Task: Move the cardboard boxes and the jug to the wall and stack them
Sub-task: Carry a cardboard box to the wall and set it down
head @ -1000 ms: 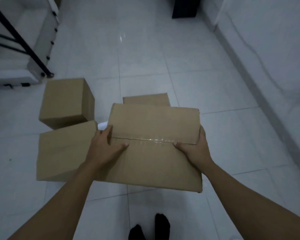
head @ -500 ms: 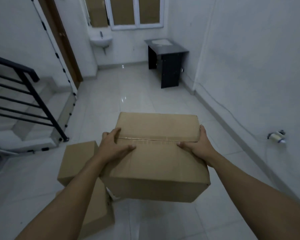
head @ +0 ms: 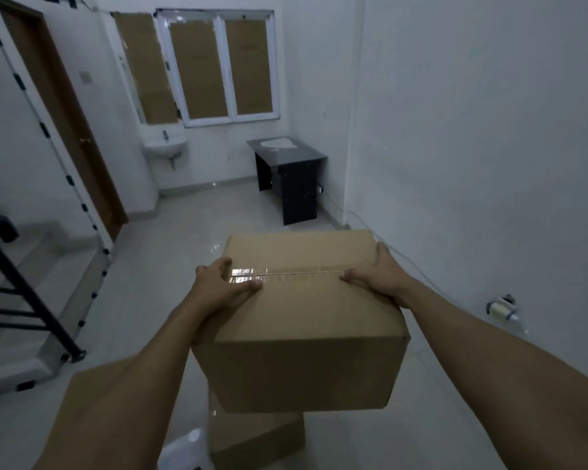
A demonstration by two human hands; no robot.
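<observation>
floor (head: pixel 170 266): glossy white tiles
room: white walls, papered window (head: pixel 218 66), sink (head: pixel 165 147), dark cabinet (head: pixel 291 178), stair rail (head: pixel 21 293) at left
box (head: pixel 302 320): plain brown, taped seam, held up off the floor, centre
left grip (head: pixel 224 286) & right grip (head: pixel 375 276): grasping box sides, thumbs on top
other boxes (head: pixel 255 435): on floor below

- Single head-worn view, looking forward and slightly down across the floor (head: pixel 170 252) toward the far window (head: pixel 218 66).
- Close above the carried cardboard box (head: pixel 306 320).
</observation>
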